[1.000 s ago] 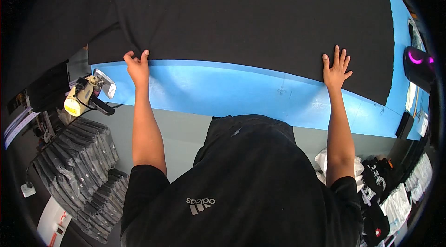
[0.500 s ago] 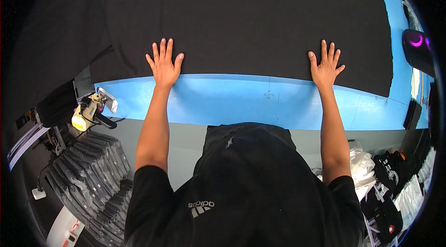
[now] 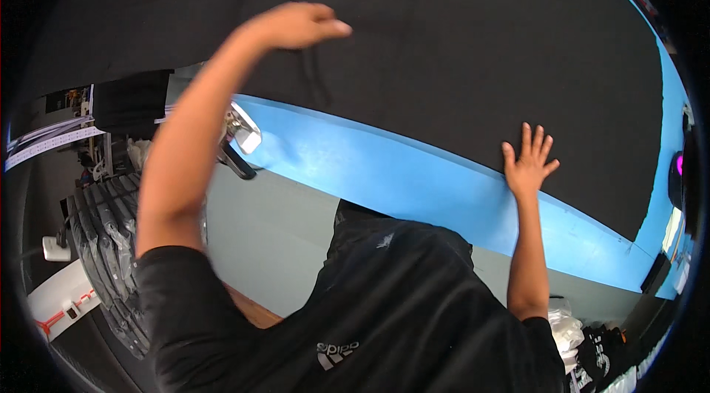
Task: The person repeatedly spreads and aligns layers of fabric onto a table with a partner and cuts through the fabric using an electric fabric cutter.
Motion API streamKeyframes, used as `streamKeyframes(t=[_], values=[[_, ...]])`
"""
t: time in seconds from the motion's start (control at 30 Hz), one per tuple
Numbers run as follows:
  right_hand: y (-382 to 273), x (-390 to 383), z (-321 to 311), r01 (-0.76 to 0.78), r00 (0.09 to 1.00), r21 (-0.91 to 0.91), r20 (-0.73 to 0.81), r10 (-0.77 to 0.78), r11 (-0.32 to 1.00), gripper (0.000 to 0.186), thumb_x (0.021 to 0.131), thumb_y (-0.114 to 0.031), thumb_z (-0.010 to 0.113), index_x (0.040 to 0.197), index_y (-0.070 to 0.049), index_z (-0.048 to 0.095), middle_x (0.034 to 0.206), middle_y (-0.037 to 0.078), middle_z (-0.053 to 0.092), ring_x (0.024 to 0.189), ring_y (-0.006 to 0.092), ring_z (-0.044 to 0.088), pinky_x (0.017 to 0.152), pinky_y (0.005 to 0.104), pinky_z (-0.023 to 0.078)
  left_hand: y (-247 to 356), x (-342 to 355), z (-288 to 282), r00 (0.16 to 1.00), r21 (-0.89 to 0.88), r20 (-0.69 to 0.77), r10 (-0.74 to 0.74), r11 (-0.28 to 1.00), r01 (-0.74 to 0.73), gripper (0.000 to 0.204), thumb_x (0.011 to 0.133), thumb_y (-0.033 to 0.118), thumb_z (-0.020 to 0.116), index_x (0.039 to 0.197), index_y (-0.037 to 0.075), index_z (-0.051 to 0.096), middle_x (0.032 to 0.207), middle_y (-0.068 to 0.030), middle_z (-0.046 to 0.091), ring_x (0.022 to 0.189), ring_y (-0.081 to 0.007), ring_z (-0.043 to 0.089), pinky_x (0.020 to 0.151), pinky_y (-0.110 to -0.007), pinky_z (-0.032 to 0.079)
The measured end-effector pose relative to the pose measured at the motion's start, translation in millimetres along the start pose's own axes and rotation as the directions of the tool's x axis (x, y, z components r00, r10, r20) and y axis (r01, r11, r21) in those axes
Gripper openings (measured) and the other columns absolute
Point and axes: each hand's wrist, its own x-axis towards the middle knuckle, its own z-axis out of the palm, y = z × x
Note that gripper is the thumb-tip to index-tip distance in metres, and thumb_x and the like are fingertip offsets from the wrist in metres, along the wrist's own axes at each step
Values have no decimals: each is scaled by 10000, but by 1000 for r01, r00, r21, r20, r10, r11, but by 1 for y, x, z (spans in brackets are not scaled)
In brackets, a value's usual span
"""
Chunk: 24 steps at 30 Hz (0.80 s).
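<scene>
A wide sheet of black cloth (image 3: 458, 45) lies over the blue tabletop (image 3: 384, 164), its near edge running slantwise above the table's front strip. My right hand (image 3: 529, 165) rests flat on the cloth near that edge, fingers spread. My left hand (image 3: 299, 25) is over the cloth farther in, bent toward the right and blurred by motion. Its thumb points right and its other fingers are mostly hidden, so I cannot tell whether it grips any cloth. Soft creases run in the cloth around and below this hand.
A machine part with a pale metal plate (image 3: 246, 130) sits at the table's left front corner, beside my left forearm. Dark garments in clear plastic (image 3: 111, 245) are stacked at lower left. White plastic bags (image 3: 564, 334) lie below the table at right.
My left hand has left its flat place near the cloth's edge and moved up and rightward across it. My right hand stays spread on the cloth. The whole view has turned.
</scene>
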Motion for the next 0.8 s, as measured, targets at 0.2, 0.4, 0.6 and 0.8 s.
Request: streamKeyframes(t=[0.2,0.4,0.6,0.8], values=[[-113,13,-34,-130,965,225,-196,175,966,630,870,-533,455,1406,-238,305,1483,96,211,1377,340,124,991,685,89,-293,-56,-30,794,-58,235,-560,808,587,640,860,580,429,544,30,513,541,-92,550,417,-186,540,353,-329,453],[-119,6,-3,-252,966,53,-51,254,966,635,873,-570,407,1412,-257,286,1487,78,209,1380,329,117,1006,672,64,-399,-66,93,692,-672,449,-566,296,679,1035,687,820,423,1317,3,346,1199,-174,498,1167,-329,453,917,-516,373],[-188,23,-23,-221,960,181,-134,246,958,627,873,-543,445,1403,-237,307,1479,116,214,1376,340,128,1000,676,68,-419,-14,120,895,-921,-2,-446,-347,-176,481,825,372,614,1181,78,480,1185,-122,533,1094,-273,501,886,-460,411],[-197,9,-2,-287,954,60,-75,291,956,653,856,-603,409,1405,-265,305,1488,74,208,1385,302,115,1026,649,38,-411,-41,25,829,-813,-256,-497,-354,-463,160,841,77,580,996,35,581,1014,-95,634,767,-166,630,540,-247,507]])
